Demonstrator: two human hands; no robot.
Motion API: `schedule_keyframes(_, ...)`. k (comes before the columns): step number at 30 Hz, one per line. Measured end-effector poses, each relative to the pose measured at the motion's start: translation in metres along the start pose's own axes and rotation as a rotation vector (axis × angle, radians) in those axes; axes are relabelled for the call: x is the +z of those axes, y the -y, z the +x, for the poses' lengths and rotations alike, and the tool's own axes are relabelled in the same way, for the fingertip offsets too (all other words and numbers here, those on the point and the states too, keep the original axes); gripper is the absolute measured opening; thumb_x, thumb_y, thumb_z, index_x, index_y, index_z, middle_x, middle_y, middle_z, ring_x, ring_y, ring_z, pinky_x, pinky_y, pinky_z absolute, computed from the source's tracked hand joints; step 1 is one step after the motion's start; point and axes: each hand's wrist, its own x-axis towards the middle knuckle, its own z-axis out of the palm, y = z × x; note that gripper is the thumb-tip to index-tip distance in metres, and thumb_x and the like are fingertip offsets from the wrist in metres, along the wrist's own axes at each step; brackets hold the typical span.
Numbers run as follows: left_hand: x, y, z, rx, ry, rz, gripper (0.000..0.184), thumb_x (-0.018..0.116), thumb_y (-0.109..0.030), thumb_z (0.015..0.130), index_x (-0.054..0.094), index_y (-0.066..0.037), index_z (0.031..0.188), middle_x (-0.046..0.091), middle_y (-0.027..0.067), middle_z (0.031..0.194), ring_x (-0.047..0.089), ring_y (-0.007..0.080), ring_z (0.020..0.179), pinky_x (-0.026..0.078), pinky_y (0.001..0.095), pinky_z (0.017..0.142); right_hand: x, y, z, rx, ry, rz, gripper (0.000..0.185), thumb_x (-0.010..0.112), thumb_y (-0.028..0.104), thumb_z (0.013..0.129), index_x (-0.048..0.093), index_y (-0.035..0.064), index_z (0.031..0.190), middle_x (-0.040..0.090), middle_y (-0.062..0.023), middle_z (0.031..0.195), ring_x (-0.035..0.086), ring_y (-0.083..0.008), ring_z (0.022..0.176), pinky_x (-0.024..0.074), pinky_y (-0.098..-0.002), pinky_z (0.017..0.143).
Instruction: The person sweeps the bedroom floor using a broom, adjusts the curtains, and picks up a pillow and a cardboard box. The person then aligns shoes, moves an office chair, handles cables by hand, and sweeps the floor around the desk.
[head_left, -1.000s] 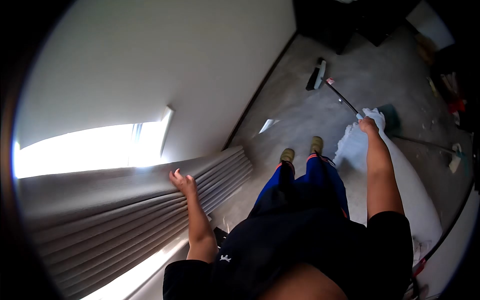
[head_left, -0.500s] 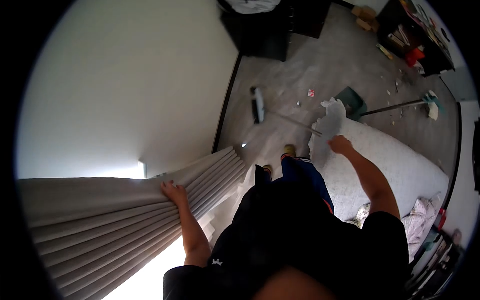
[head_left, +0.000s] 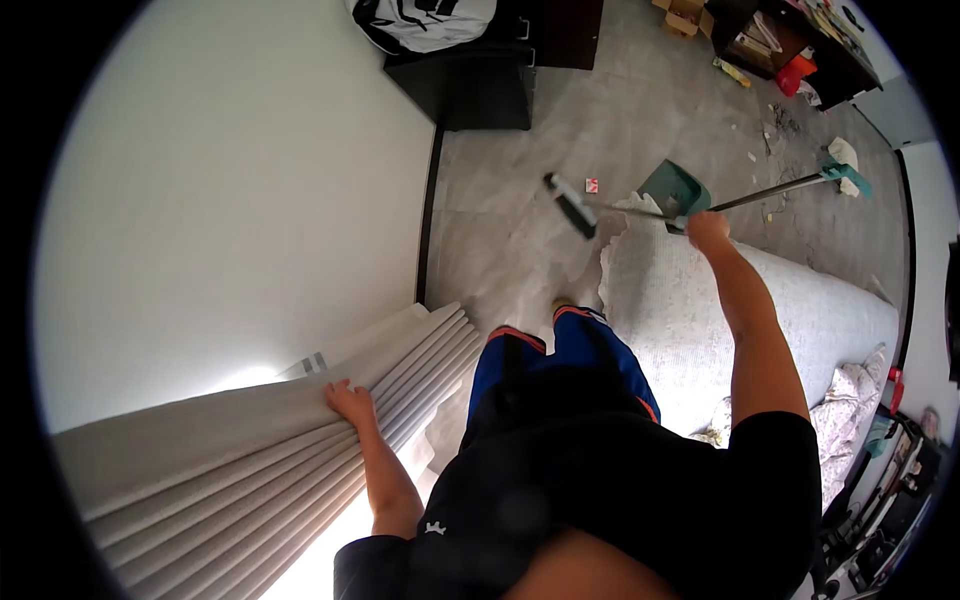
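My right hand (head_left: 708, 230) is closed around the handle of a broom (head_left: 571, 206), holding it out over the edge of the bed. The broom's grey-and-dark head is above the grey floor, slightly blurred; whether its bristles touch the floor I cannot tell. My left hand (head_left: 350, 402) is closed on a pleated beige curtain (head_left: 290, 480), its fingers bent over the cloth. A small red-and-white packet (head_left: 592, 185) lies on the floor just past the broom head. Beside the bed is a green dustpan (head_left: 675, 187) with a long handle.
A bed with a pale cover (head_left: 760, 310) fills the right side. Litter (head_left: 785, 120) lies beyond the dustpan, near a dark shelf (head_left: 790, 45) and a cardboard box (head_left: 685, 15). A black cabinet (head_left: 470, 95) stands against the left wall (head_left: 240, 200).
My right hand and the broom have moved right, and the broom head has turned and come closer to the packet. My left hand stays on the curtain. The view has shifted slightly.
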Motion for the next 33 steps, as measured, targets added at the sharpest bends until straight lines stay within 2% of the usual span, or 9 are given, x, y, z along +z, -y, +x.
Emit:
schedule_keyframes(8,0.024,-0.015,0.014,0.054,0.245,0.288,0.026,0.056,-0.015,0.067,0.059,-0.007,0.091,0.041,0.0206,0.117,0.033,0.0343,0.114,0.017,0.0521,0.097,-0.025,0.002,0.008,0.138,0.055,0.287,0.036,0.047,0.034,0.084,0.058,0.0007,0.091,0.059,-0.0166,0.094,0.056,-0.0308,0.09,0.0458,-0.0391,0.072)
schedule_keyframes(11,0.045,-0.038,0.032,0.128,0.441,0.456,0.029,0.052,-0.02,0.068,0.06,-0.01,0.095,0.047,0.0164,0.113,0.037,0.0294,0.113,0.014,0.054,0.097,-0.018,0.025,0.002,-0.002,0.031,0.275,0.041,0.041,0.038,0.086,0.057,-0.0002,0.093,0.057,-0.0201,0.096,0.054,-0.0345,0.091,0.0437,-0.0419,0.075)
schedule_keyframes(12,0.053,-0.042,0.042,0.151,0.591,0.418,0.03,0.052,-0.02,0.069,0.059,-0.011,0.096,0.049,0.0145,0.111,0.039,0.0282,0.112,0.015,0.0539,0.097,-0.039,0.046,-0.002,0.043,0.184,0.4,0.043,0.041,0.039,0.085,0.056,-0.0014,0.093,0.056,-0.0209,0.096,0.054,-0.035,0.09,0.0436,-0.0426,0.075)
schedule_keyframes(14,0.071,-0.046,0.057,0.184,0.891,0.334,0.032,0.05,-0.021,0.069,0.059,-0.013,0.099,0.054,0.0107,0.107,0.044,0.0258,0.11,0.016,0.0536,0.097,-0.032,0.09,0.008,0.017,0.094,0.483,0.044,0.043,0.039,0.084,0.058,-0.0026,0.088,0.057,-0.0222,0.092,0.055,-0.0344,0.089,0.0444,-0.0423,0.073)
schedule_keyframes(17,0.094,-0.039,0.076,0.393,1.025,0.37,0.035,0.049,-0.019,0.069,0.057,-0.015,0.103,0.056,0.0069,0.105,0.049,0.0238,0.105,0.02,0.0529,0.095,-0.044,0.169,0.046,-0.086,0.152,0.569,0.049,0.042,0.043,0.082,0.059,-0.0027,0.087,0.058,-0.0231,0.089,0.055,-0.0361,0.089,0.0437,-0.0433,0.076)
schedule_keyframes(24,0.09,-0.043,0.122,0.407,1.146,0.405,0.039,0.047,-0.017,0.072,0.053,-0.017,0.11,0.055,0.0071,0.109,0.049,0.0234,0.105,0.022,0.0517,0.093,-0.102,0.354,0.14,0.069,0.265,0.863,0.043,0.044,0.039,0.083,0.059,0.001,0.095,0.054,-0.0202,0.105,0.053,-0.0333,0.098,0.0428,-0.042,0.081)
schedule_keyframes(28,0.087,-0.036,0.134,0.346,1.124,0.356,0.036,0.047,-0.017,0.073,0.053,-0.016,0.109,0.055,0.0065,0.108,0.049,0.0225,0.105,0.02,0.0522,0.094,-0.106,0.372,0.182,0.126,0.306,0.879,0.042,0.04,0.035,0.083,0.059,-0.0009,0.094,0.055,-0.0221,0.102,0.053,-0.0325,0.098,0.0423,-0.0388,0.082)
schedule_keyframes(31,0.103,-0.024,0.143,0.312,1.115,0.31,0.034,0.047,-0.017,0.074,0.054,-0.016,0.107,0.055,0.0059,0.108,0.049,0.0223,0.105,0.02,0.0522,0.094,-0.081,0.339,0.188,-0.012,0.338,0.978,0.05,0.044,0.042,0.081,0.059,-0.0062,0.079,0.059,-0.0211,0.07,0.061,-0.0292,0.063,0.0479,-0.0386,0.055)
schedule_keyframes(33,0.114,-0.024,0.144,0.287,1.128,0.281,0.033,0.047,-0.017,0.074,0.054,-0.016,0.107,0.055,0.0056,0.109,0.049,0.0226,0.105,0.02,0.0522,0.094,-0.064,0.317,0.171,0.126,0.301,1.04,0.055,0.045,0.044,0.08,0.057,-0.0082,0.07,0.056,-0.0186,0.056,0.058,-0.0284,0.048,0.0452,-0.0385,0.045)
